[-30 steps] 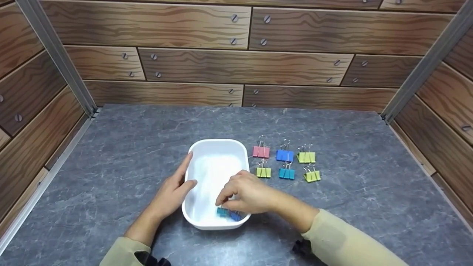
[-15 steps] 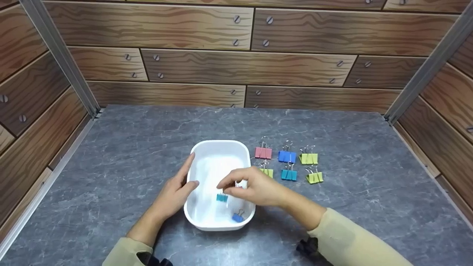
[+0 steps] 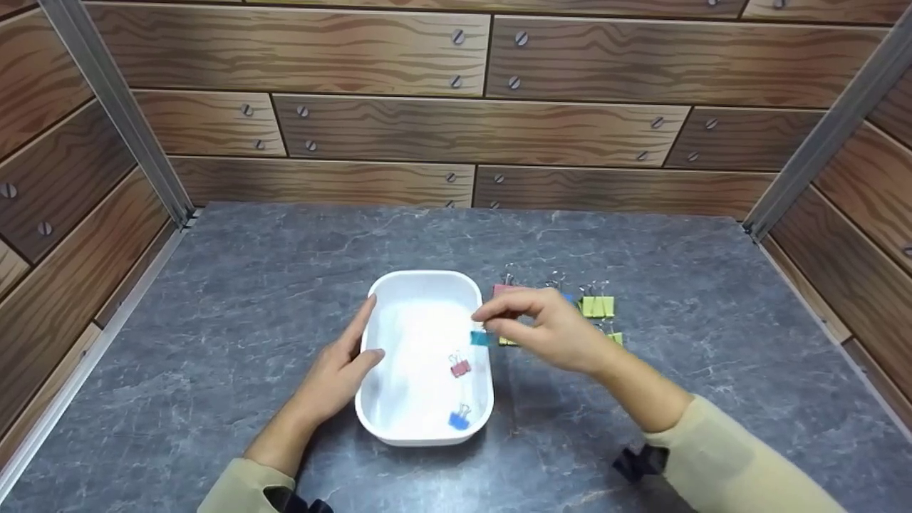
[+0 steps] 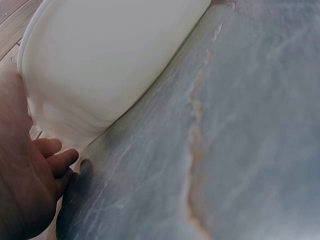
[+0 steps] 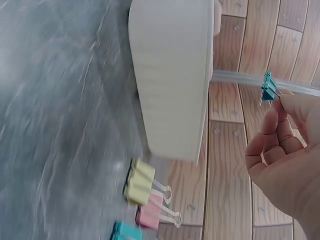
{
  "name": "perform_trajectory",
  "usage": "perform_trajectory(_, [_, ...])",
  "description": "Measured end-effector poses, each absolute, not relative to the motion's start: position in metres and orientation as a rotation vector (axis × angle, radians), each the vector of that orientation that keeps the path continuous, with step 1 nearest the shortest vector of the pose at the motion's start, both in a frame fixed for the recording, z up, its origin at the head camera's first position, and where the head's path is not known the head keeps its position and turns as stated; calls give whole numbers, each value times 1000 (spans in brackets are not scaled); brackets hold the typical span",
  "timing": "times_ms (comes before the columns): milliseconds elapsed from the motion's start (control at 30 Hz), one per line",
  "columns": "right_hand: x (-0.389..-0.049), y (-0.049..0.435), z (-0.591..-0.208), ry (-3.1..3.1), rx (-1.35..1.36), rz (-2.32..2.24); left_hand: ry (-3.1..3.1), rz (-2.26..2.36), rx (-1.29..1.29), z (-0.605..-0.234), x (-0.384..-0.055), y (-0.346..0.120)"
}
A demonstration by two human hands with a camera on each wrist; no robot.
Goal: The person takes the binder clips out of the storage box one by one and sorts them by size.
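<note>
My right hand [image 3: 545,331] pinches a small teal binder clip [image 3: 479,338] by its wire handle, over the right rim of the white plastic tub [image 3: 427,280]. In the right wrist view that teal clip [image 5: 268,87] hangs from thumb and fingertip, the other fingers curled. My left hand [image 3: 338,374] holds the tub's left rim, thumb over the edge and forefinger along the side. In the left wrist view, its lower fingers [image 4: 62,161] curl beside the tub wall. Inside the tub lie a small pink binder clip [image 3: 460,368] and a small blue binder clip [image 3: 459,419].
Larger binder clips stand right of the tub, partly hidden behind my right hand: a lime one [image 3: 597,307], a pink one [image 3: 507,290] and others. A yellow-green clip [image 5: 140,181] shows near the tub in the right wrist view. Wood-patterned walls [image 3: 456,128] enclose the grey marbled table [image 3: 285,249].
My right hand has lifted the teal clip from the tub's near end and carried it up and right to the rim. The small pink clip now shows. My left hand stays put.
</note>
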State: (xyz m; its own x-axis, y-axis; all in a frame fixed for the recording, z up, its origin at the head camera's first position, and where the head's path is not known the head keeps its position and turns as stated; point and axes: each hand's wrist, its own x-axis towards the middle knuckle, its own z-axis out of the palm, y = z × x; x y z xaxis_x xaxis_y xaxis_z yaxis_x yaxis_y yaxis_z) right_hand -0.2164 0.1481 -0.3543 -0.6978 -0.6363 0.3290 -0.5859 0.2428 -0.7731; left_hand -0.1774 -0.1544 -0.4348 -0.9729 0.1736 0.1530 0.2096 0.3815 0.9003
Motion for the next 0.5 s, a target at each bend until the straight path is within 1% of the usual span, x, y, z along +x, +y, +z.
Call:
perform_trajectory(300, [-213, 175, -348, 2497, -1070, -1436, -2576, -1702, -338, -471, -195, -161])
perform_trajectory(500, [-215, 187, -355, 2514, -988, -1388, -2568, -1689, -361, -475, -198, -162])
